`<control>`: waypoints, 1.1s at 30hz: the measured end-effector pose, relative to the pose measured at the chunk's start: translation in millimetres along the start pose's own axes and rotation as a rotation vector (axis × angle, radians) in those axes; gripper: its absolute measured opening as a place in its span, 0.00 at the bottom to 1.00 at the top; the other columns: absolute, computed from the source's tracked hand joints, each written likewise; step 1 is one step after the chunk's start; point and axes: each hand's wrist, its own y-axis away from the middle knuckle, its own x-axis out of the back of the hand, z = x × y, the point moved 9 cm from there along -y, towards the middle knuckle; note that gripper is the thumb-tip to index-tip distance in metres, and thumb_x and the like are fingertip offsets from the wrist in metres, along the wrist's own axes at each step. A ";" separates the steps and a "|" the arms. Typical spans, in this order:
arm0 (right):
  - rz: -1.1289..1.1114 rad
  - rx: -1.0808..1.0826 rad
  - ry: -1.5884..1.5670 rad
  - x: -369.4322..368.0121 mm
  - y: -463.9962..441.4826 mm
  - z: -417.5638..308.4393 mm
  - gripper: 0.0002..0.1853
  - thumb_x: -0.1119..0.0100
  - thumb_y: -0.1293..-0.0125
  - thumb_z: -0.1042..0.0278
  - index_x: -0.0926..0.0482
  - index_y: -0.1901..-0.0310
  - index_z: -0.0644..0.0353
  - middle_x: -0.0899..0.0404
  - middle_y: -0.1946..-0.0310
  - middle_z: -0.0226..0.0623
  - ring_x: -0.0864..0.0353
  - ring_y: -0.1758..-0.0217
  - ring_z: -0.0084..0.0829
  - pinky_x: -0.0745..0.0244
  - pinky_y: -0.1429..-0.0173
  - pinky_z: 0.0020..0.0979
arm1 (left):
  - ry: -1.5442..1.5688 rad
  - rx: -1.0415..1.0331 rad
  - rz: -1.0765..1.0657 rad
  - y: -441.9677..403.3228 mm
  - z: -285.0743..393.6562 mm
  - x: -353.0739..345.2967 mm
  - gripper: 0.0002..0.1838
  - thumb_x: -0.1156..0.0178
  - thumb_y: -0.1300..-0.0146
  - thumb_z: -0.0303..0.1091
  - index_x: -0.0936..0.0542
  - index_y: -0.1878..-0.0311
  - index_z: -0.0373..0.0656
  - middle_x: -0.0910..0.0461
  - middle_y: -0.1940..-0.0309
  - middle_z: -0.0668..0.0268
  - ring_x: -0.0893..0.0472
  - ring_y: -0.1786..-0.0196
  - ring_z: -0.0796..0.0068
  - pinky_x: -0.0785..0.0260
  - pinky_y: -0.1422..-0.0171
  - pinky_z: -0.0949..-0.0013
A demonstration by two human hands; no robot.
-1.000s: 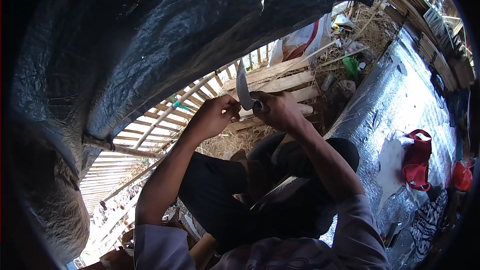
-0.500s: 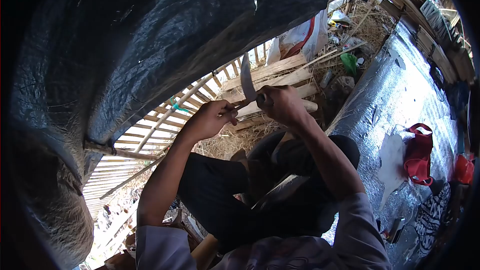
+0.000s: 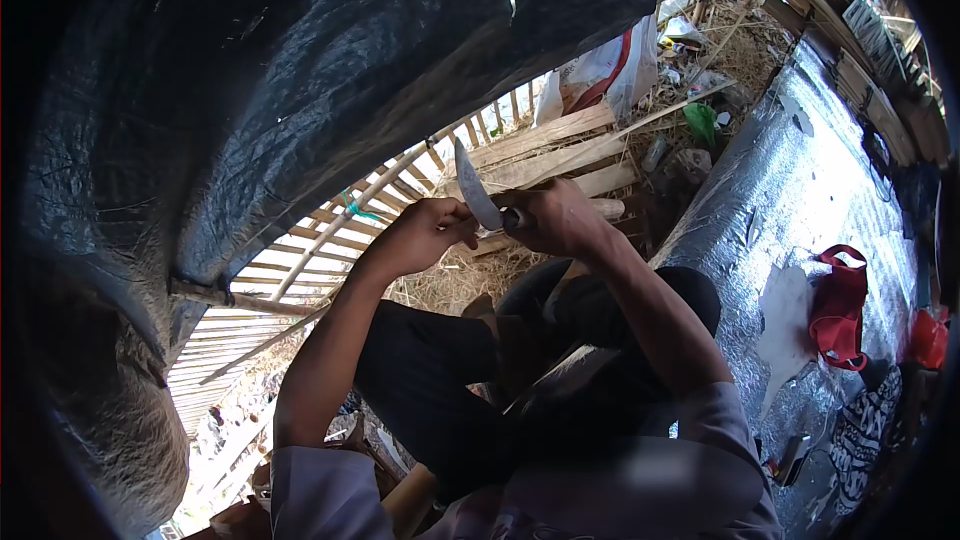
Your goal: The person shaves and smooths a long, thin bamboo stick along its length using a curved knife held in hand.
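My right hand (image 3: 562, 222) is closed round the dark handle of a knife (image 3: 474, 190). Its broad, slightly curved blade points up and to the left, its lower part close by the fingertips of my left hand (image 3: 432, 232). Those left fingers are pinched together on a small thin brown piece, mostly hidden now by the fingers and the blade. Both hands are raised in front of my bent knees, close to each other.
Wooden planks (image 3: 545, 145) lie on straw beyond my hands. A bamboo slat fence (image 3: 300, 260) runs on the left below a dark plastic sheet (image 3: 330, 70). On the right, a silvery sheet (image 3: 835, 160) bears a red strapped item (image 3: 838, 310) and a patterned black-and-white cloth (image 3: 862, 435).
My right hand has shifted slightly left and down, towards my left hand. The knife blade now leans further left, and the thin brown piece shows less.
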 end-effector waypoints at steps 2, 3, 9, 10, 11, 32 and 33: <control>-0.019 0.005 0.037 -0.6 -0.1 -0.2 0.12 0.35 0.43 0.64 0.15 0.57 0.55 0.15 0.67 0.45 0.14 0.65 0.47 0.19 0.59 0.43 | -0.006 -0.008 -0.016 -0.7 1.6 -0.5 0.13 0.43 0.28 0.35 0.19 0.49 0.36 0.12 0.64 0.62 0.15 0.57 0.73 0.27 0.47 0.66; -0.038 0.008 0.072 -1.9 0.4 -0.4 0.11 0.35 0.43 0.64 0.15 0.59 0.55 0.15 0.67 0.45 0.14 0.65 0.47 0.19 0.59 0.43 | -0.010 -0.012 -0.041 -0.3 3.2 -2.6 0.13 0.43 0.28 0.35 0.19 0.49 0.36 0.12 0.64 0.61 0.15 0.57 0.73 0.27 0.47 0.66; -0.144 0.014 -0.020 -7.6 1.7 4.2 0.11 0.34 0.44 0.63 0.15 0.60 0.55 0.15 0.68 0.45 0.14 0.65 0.48 0.20 0.60 0.44 | -0.029 0.053 -0.120 8.1 17.0 -7.9 0.14 0.43 0.29 0.33 0.19 0.46 0.37 0.12 0.63 0.61 0.14 0.56 0.74 0.27 0.47 0.67; -0.106 0.032 -0.001 -7.9 2.3 3.2 0.10 0.35 0.45 0.64 0.16 0.62 0.56 0.15 0.69 0.46 0.15 0.65 0.48 0.20 0.60 0.44 | -0.025 0.080 -0.131 7.9 16.2 -8.2 0.14 0.43 0.29 0.33 0.19 0.45 0.37 0.12 0.62 0.61 0.15 0.55 0.74 0.27 0.48 0.68; -0.110 0.032 -0.003 -9.2 2.5 3.7 0.10 0.35 0.45 0.64 0.16 0.62 0.56 0.15 0.69 0.46 0.15 0.65 0.48 0.20 0.60 0.44 | -0.021 0.082 -0.132 7.0 13.6 -8.2 0.14 0.43 0.29 0.33 0.19 0.45 0.37 0.12 0.62 0.61 0.15 0.55 0.74 0.27 0.48 0.68; -0.069 -0.356 -0.446 0.4 4.0 39.2 0.12 0.35 0.36 0.67 0.20 0.55 0.67 0.18 0.69 0.40 0.25 0.67 0.26 0.27 0.60 0.35 | -0.004 0.110 -0.134 4.6 -1.9 -7.2 0.14 0.43 0.27 0.40 0.19 0.51 0.38 0.13 0.64 0.68 0.20 0.62 0.82 0.31 0.59 0.73; -0.074 -0.378 -0.485 3.5 4.0 35.6 0.12 0.35 0.36 0.67 0.20 0.56 0.67 0.18 0.69 0.40 0.25 0.67 0.25 0.26 0.60 0.35 | -0.003 0.110 -0.134 4.2 -4.2 -7.5 0.14 0.43 0.27 0.40 0.19 0.51 0.38 0.13 0.64 0.68 0.20 0.62 0.82 0.31 0.59 0.73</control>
